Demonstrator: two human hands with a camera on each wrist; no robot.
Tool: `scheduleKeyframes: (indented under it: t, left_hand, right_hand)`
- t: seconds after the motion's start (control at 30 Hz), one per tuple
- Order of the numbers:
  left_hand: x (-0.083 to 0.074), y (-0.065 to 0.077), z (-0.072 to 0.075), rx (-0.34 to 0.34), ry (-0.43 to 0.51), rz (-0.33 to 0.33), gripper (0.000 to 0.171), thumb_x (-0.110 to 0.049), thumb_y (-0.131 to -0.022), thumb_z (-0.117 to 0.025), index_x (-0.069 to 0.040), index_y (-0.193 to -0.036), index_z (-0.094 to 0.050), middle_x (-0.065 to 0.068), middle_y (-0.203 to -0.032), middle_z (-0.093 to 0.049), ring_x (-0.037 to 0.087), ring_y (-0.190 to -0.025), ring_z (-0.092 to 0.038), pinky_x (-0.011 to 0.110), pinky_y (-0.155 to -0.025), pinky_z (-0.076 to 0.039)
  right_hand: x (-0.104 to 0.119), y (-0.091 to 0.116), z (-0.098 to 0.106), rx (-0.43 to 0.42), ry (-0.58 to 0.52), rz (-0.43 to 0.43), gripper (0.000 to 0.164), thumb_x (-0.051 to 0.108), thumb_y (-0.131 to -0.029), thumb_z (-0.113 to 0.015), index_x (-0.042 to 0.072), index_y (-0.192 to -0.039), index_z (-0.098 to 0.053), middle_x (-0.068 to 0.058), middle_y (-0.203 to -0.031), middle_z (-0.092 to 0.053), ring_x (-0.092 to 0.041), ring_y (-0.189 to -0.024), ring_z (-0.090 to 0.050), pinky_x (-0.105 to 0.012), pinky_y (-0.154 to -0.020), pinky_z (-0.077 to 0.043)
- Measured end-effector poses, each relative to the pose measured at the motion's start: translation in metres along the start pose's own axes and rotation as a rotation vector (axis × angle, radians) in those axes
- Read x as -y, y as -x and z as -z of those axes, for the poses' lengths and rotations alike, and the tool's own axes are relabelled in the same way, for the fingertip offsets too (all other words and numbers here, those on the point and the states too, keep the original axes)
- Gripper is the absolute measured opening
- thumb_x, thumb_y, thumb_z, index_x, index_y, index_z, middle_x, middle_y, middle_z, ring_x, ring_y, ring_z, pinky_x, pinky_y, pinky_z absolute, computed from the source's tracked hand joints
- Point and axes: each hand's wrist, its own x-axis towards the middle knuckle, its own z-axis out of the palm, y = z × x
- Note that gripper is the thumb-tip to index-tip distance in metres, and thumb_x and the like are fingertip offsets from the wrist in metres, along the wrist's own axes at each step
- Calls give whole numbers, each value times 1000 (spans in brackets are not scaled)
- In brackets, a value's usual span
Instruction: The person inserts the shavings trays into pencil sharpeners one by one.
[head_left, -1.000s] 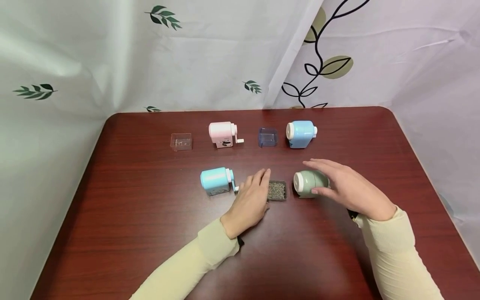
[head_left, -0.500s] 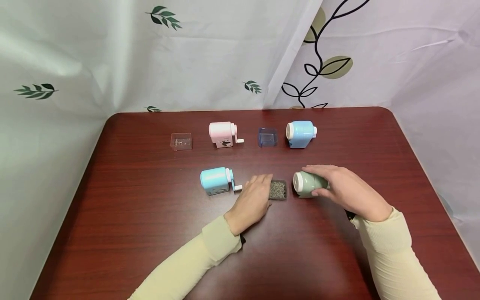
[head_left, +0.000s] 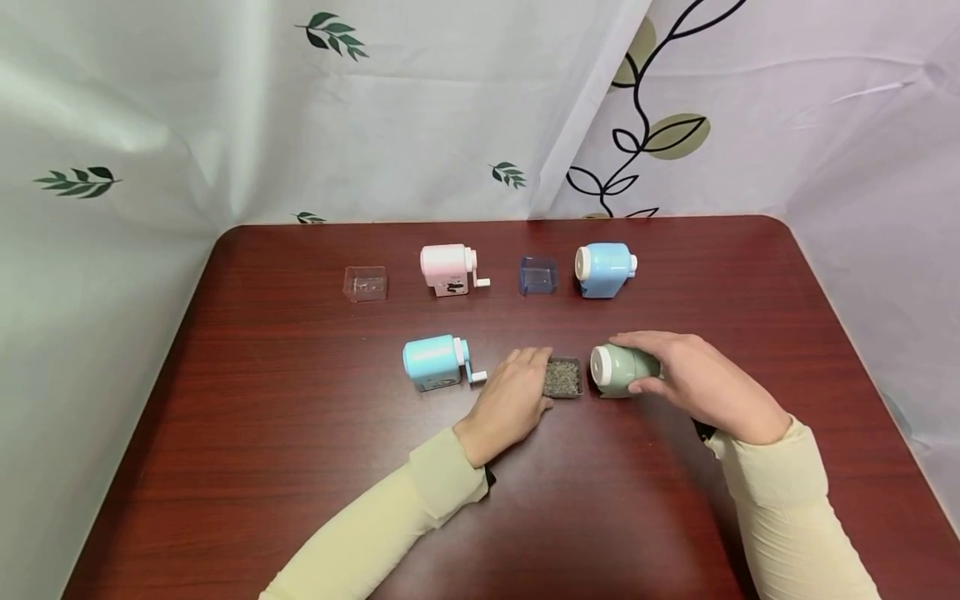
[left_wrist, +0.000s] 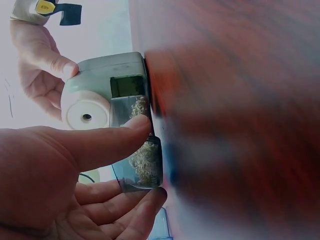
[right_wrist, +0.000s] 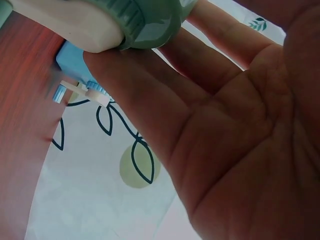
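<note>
Compared with a second ago, the left hand [head_left: 510, 404] and the small clear drawer [left_wrist: 119, 112] sit slightly nearer the green sharpener [head_left: 617, 369], and the right hand [head_left: 697, 383], then loosely spread around that sharpener, now grips it. The left thumb and fingers pinch the drawer, which holds grey-brown shavings [head_left: 562, 377]. It lies just beside the sharpener's dark opening [left_wrist: 126, 86]; whether they touch, I cannot tell. The right thumb and fingers clasp the green body, its white round end facing the drawer. Left of the left hand stands a cyan sharpener [head_left: 433, 362], its crank near that hand. Farther back, left to right, are a pinkish clear tray [head_left: 366, 272], a pink sharpener [head_left: 444, 267], a blue clear tray [head_left: 537, 277] and a blue sharpener [head_left: 606, 268], all on the red-brown table [head_left: 300, 417].
</note>
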Motion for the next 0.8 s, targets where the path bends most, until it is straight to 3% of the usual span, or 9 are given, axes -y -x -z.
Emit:
scheduleKeyframes:
  t: [0.2,0.8]
  left_hand:
    - [-6,-5,0,31,0,24,70,-25,-78,-76,3,-135,-46,13,-130,-53,23,-117,-49,34,-104,-33]
    - [-14,-13,-3,40,-20,2,69,-28,-78,-75,3,-134,-47,12,-127,-55,22,-114,-50,32,-103,-34]
  right_hand:
    - [-2,1,0,-12,-1,13,57,11,-68,-81,9,-121,-61,-2,-113,-63,-20,-101,-60,-42,-84,-47]
    - [-4,2,1,-22,-14,16,57,14,-69,-81,10,-121,-61,-1,-112,-64,-19,-99,-60,-42,-83,-47]
